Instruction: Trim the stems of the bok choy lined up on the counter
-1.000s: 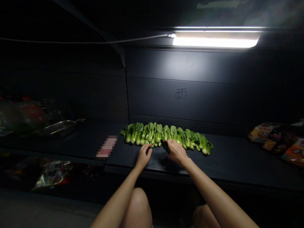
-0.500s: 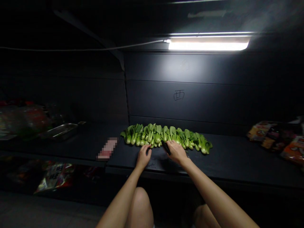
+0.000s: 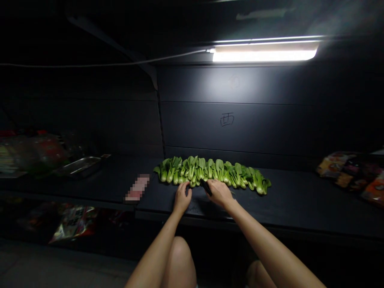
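A long row of green bok choy (image 3: 192, 168) lies on the dark shelf, leaves toward the back panel and pale bases toward me. My left hand (image 3: 181, 198) is at the front of the row, left of the middle, its fingertips by the bases. Its thumb stands apart from the loosely curved fingers, and I see nothing held there. My right hand (image 3: 220, 193) is closed around a slim black object (image 3: 205, 187) that points toward the bok choy bases. The palm hides part of this object, so its exact kind is unclear.
A lit tube lamp (image 3: 265, 55) hangs above, its white cable (image 3: 120, 63) running left. Left on the dark shelf (image 3: 288, 200) are a blurred-out pinkish rectangle (image 3: 138, 188) and a metal tray (image 3: 82, 165). Packaged goods (image 3: 339, 168) lie at right; bags (image 3: 73, 222) sit lower left.
My right hand and the black object have shifted slightly left, toward my left hand. The left hand stays almost in place, and the view has moved a little.
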A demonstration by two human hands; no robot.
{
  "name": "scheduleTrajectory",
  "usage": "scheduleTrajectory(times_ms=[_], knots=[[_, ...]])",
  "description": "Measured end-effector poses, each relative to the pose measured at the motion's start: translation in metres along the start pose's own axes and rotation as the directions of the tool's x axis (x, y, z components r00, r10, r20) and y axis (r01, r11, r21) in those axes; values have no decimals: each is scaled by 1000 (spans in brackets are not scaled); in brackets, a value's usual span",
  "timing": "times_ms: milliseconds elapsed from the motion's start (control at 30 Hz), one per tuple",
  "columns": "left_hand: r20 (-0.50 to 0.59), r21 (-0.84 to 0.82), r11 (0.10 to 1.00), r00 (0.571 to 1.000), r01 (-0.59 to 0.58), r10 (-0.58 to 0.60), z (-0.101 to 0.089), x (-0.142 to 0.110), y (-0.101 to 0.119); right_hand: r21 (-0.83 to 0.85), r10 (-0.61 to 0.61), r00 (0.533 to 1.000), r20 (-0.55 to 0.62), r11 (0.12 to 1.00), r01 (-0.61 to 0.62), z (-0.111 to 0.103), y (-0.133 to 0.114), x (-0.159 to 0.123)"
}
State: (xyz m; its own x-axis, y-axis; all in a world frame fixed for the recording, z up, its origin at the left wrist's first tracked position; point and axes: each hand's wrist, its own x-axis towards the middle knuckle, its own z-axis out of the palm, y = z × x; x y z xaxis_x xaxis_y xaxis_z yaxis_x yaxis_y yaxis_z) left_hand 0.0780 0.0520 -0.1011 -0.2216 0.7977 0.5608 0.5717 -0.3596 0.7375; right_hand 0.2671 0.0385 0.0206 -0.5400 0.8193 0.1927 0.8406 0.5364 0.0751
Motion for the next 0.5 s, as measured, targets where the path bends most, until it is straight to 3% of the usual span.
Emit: scheduleTrajectory(times_ms=[233,500], knots=[[-22,-4,1000,1000,7,-7,2,-1,-1,7,-54,999,0,999,54,6,-2,2],[-186,70,996,980,-53,65,-3,0,1,10,-96,995,19,995,95,5,-9,4]])
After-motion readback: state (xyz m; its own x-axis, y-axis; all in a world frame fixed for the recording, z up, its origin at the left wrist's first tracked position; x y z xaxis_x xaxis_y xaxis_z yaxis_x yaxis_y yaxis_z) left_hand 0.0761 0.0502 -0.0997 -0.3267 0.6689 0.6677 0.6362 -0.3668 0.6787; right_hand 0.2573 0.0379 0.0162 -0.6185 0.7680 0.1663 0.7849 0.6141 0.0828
